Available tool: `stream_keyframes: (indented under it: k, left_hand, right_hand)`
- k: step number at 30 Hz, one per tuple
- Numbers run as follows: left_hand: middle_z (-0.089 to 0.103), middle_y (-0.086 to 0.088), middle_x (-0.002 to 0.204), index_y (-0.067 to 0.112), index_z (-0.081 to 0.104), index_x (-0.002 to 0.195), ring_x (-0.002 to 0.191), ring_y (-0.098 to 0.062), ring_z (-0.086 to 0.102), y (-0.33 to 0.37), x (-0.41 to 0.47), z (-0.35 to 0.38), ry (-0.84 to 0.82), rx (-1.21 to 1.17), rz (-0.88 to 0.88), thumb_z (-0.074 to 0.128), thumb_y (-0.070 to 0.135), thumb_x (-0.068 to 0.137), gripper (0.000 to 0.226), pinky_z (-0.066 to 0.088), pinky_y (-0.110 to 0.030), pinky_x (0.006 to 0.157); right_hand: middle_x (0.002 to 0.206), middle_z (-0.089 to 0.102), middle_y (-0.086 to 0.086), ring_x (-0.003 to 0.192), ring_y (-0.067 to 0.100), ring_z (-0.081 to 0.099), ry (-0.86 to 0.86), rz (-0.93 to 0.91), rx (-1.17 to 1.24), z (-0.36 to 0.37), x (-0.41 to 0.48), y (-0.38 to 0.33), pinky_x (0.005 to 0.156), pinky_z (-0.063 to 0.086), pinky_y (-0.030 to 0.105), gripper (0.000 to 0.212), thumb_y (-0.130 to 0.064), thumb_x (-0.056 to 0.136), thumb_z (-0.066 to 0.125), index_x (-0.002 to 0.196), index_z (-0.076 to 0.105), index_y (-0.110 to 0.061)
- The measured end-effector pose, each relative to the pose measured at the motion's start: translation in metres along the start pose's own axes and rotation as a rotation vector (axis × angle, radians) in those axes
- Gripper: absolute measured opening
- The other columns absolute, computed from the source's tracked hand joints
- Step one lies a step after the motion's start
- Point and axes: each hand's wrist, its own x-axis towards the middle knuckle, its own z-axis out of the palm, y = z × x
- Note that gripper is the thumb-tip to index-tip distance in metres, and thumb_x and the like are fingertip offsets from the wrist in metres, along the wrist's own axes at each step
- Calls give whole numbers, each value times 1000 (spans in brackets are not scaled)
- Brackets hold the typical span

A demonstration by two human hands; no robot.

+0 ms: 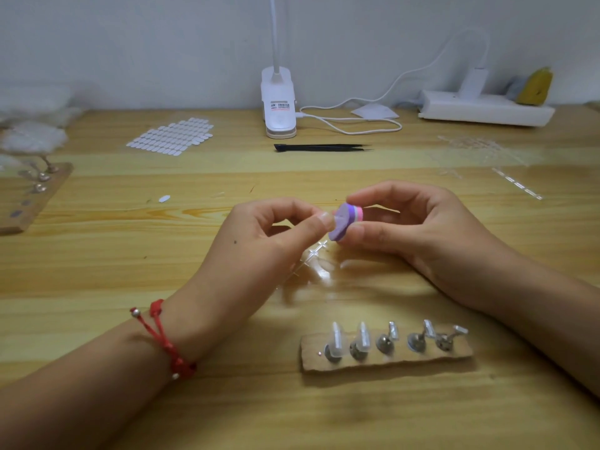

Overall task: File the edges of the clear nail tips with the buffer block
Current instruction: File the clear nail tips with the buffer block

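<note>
Two pinches meet mid-table. Right hand: thumb and fingers grip the purple-and-pink buffer block, held just above the wooden table. Left hand: thumb and forefinger closed against the block's purple face; whether a tip sits between them cannot be told. Clear nail tips on a sprue lie beneath. Cardboard strip with five metal stands sits nearer the person.

The lamp neck runs off the top edge. A white heap far left is blurred. Whether the left hand pinches a nail tip cannot be told.
</note>
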Motion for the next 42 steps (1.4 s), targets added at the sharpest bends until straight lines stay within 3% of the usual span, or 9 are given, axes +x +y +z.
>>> stream_keyframes:
  k: [3, 7, 12, 42]
  left_hand:
    - [39, 8, 43, 18, 71, 70, 39, -5, 34, 0, 1, -1, 18, -11, -4, 67, 25, 83, 15, 29, -12, 39]
    - [41, 12, 41, 15, 69, 71, 38, -3, 35, 1, 1, 0, 1, 1, 11, 66, 21, 84, 15, 30, -10, 39]
    - [40, 9, 41, 16, 69, 70, 37, -4, 35, 1, 1, 0, 9, -15, 11, 66, 21, 84, 15, 30, -11, 39]
    - [39, 7, 42, 17, 70, 71, 36, -6, 32, -2, 4, -2, 18, -42, -15, 67, 25, 83, 14, 28, -12, 38]
  right_hand:
    - [91, 75, 14, 85, 24, 73, -11, 4, 14, 0, 0, -1, 75, 58, 32, 32, -16, 58, 82, 90, 77, -20]
    - [95, 75, 15, 89, 26, 72, -27, 1, -39, -1, 0, 1, 82, 59, 40, 34, -16, 59, 86, 92, 77, -21]
    - [93, 76, 13, 87, 23, 73, -27, -1, 4, -1, 1, 1, 76, 58, 31, 35, -15, 59, 85, 93, 78, -21]
    - [96, 75, 12, 92, 22, 72, -45, -28, 3, -5, 3, 5, 81, 57, 28, 37, -19, 62, 80, 99, 77, -19]
